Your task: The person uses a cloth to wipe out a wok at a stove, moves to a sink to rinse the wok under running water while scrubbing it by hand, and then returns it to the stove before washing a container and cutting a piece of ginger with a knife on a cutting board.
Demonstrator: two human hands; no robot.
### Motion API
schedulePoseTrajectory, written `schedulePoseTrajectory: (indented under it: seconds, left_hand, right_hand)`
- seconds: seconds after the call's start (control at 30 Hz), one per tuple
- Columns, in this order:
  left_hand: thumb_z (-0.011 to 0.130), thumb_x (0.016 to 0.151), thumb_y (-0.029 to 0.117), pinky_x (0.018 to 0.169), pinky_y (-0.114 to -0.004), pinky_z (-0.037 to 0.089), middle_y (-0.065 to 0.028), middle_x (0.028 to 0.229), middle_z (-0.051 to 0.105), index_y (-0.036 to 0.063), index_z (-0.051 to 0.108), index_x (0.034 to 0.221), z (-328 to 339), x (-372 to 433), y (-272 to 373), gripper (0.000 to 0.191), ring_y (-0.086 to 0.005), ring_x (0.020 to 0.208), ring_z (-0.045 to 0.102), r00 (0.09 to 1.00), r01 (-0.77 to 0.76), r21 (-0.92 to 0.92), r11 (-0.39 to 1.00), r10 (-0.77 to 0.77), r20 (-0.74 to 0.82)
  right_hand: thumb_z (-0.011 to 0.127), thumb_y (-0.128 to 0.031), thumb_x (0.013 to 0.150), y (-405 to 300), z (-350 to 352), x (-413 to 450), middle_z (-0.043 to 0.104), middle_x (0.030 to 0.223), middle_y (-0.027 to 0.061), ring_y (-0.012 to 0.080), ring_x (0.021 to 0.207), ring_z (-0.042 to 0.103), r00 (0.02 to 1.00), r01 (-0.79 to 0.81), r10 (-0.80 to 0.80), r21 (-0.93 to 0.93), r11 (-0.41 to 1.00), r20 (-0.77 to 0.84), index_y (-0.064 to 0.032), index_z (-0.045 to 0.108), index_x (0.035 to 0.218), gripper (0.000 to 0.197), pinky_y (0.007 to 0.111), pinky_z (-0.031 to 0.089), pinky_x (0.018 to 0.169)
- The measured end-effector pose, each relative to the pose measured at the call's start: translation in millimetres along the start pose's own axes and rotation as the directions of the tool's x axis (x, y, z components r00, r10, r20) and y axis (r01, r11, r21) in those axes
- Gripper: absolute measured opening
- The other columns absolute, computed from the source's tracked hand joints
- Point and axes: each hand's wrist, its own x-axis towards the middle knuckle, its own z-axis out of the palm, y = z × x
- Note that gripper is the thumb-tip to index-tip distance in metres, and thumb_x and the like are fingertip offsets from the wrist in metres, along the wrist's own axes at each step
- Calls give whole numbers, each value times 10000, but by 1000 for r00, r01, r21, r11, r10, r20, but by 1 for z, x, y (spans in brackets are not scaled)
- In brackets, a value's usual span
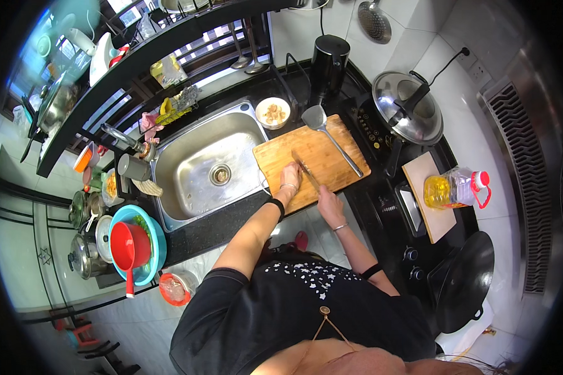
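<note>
A wooden cutting board (pixel 277 154) lies at an angle between the sink and the hob. My right hand (pixel 330 205) is closed around the handle of a kitchen knife (pixel 306 169), whose blade rests over the board and points up and left. Close to the left of the blade, my left hand (pixel 291 177) presses down on the board with bent fingers; whatever lies beneath them is hidden. A metal wok spatula (pixel 329 136) lies across the board's right part. Just beyond the board's far left corner stands a white bowl (pixel 273 112) with pale brown food pieces.
The steel sink (pixel 187 159) is at left, with a red dipper (pixel 130 243) on a turquoise basin (pixel 158 243) nearer me. A lidded pan (pixel 408 108) and a black electric kettle (pixel 329 63) stand beyond the board. At right are an oil bottle (pixel 450 188) and a black wok (pixel 467 281).
</note>
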Motion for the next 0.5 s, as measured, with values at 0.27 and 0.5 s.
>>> schedulePoseTrajectory:
  seconds: [0.27,0.5]
  left_hand:
    - [540,646,12,643,-398,448,-183,790,522,48,531,784,1,6,-5,142,-345,765,525,993,116,-59,992,-114,36]
    - [529,627,-26,701,-375,444,-196,863,499,10,530,940,6,8,1,315,-336,810,510,957,-143,98,985,112,269]
  right_hand:
    - [487,-175,797,4,-17,7,581,815,205,411,772,548,999,-49,48,36,998,18,-55,431,930,187,503,422,629]
    - [488,-175,798,11,-11,1,581,838,202,396,754,562,993,-116,115,-48,992,-29,-51,434,914,178,492,438,624]
